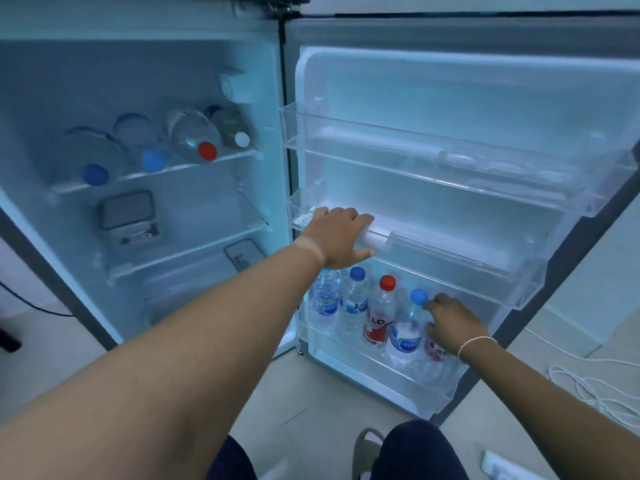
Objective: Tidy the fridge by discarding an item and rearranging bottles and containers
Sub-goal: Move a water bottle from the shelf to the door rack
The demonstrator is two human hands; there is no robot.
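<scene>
Found small white cylindrical plastic container (376, 239) lying on its side at the hinge end of the middle clear door shelf (485, 258) of the open fridge. Noted left hand (337, 235) draped over it, fingers curled over the top and thumb pressed underneath: clasped round the container, not yet lifted clear of the shelf.

Logged right hand (453, 327) lower down, in the bottom door shelf (398, 382), fingertips touching the neck of a blue-capped clear water bottle (405, 332) and palm covering the top of a red-labelled bottle (434, 353) just beside it. Could not tell whether those fingers were closed on either bottle or merely resting there. Counted a red-capped clear bottle (380, 315) and two more blue-capped ones in the same row, all upright and touching.

Saw further bottles lying on the upper glass shelf (166, 171) inside the fridge, and grey-lidded rectangular containers (126, 213) on the shelf below.

Judged step in hand: taking out the white container, probably the item for discarding. Judged next move to call for raising it over the shelf's front lip, then carrying it away; bottle row left to rearrange afterwards.
</scene>
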